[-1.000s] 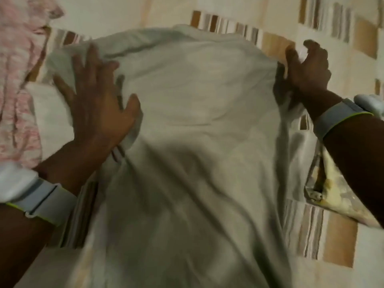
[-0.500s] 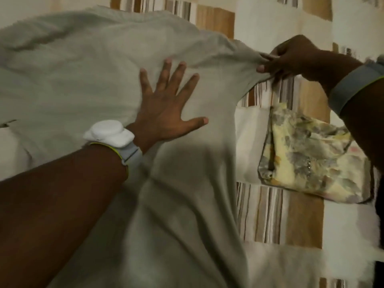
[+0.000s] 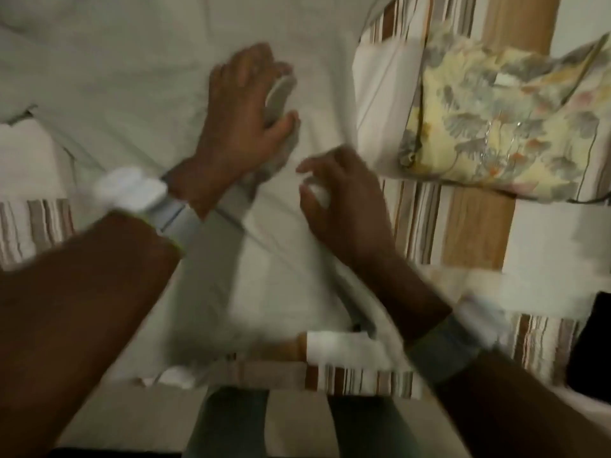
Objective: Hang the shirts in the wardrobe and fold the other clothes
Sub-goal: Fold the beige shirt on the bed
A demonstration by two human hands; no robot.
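Below, label by label:
Setting: bed [image 3: 476, 223] dressed in a cover of cream panels, tan blocks and thin brown stripes, seen from above.
Garment: pale grey-white garment [image 3: 132, 77] spread across the bed, filling the upper left and centre of the view; creased, with folds running diagonally under both forearms.
Left hand [image 3: 241, 123]: on top of the garment near the middle of the spread, fingers curled and closed round a bunched fold of the pale cloth, thumb pressed against the same fold.
Left wrist: white wristband [image 3: 132, 193] with a bulky white block on top, blurred.
Right hand [image 3: 344, 203]: on the garment just right of the left hand, near the cloth's right edge; fingers bent inward, a small white patch of cloth showing at the fingertips, apparently pinched; blur prevents certainty on how tight.
Right wrist: grey band [image 3: 443, 352], blurred.
Hands together: close, not touching, a short stretch of cloth between them.
Floral piece: yellow, grey-leaf printed fabric item [image 3: 496, 117] lying on the bed to the right of the garment, apart from both hands.
Foreground: person's legs in dark trousers [image 3: 231, 421] at the bottom edge, against the side of the bed.
Sharpness: heavy motion blur over arms and lower frame.
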